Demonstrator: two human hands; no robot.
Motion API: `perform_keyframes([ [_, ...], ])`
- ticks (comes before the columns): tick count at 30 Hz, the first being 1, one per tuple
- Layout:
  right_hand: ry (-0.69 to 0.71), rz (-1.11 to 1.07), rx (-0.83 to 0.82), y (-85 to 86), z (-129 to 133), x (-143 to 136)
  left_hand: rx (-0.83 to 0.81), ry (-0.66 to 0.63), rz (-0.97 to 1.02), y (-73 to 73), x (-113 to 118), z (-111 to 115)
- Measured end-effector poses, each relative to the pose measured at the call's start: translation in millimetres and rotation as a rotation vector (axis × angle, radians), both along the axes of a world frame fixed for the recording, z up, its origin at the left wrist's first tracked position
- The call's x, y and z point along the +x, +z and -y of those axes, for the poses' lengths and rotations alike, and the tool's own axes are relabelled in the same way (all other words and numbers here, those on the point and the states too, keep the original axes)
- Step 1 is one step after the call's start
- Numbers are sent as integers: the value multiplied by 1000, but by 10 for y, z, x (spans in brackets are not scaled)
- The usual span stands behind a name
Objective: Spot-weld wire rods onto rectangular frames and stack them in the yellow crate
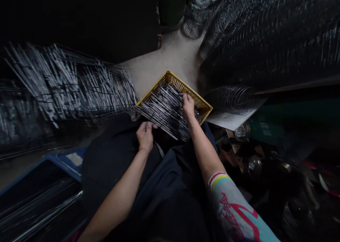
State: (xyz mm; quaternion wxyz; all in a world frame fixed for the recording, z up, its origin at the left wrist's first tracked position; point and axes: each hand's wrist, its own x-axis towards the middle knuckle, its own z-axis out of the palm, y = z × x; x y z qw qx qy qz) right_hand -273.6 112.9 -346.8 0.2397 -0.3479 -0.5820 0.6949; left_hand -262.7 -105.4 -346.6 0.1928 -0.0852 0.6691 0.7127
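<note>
A yellow plastic basket (pixel 203 104) stands between my knees, filled with thin metal rods (pixel 164 109) lying slantwise. My right hand (pixel 188 105) is over the right part of the basket, its fingers closed at the rods; what they pinch is too small to make out. Just below the basket's near left side is my left hand (pixel 145 134), fingers bent together and pointing right, near the ends of the rods. Whatever lies between those fingertips cannot be made out.
Stacked wire racks (pixel 101 90) stand at the left. A blue crate (pixel 57 157) with long rods is at lower left. Wire coils (pixel 233 97) lie on the right beside a pale board (pixel 236 120). More wire goods fill the upper right.
</note>
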Motion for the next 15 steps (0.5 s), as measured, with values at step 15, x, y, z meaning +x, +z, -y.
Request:
perform_keyframes([
  [15, 67, -117, -34, 1142, -176, 216, 365, -258, 269, 1049, -421, -682],
])
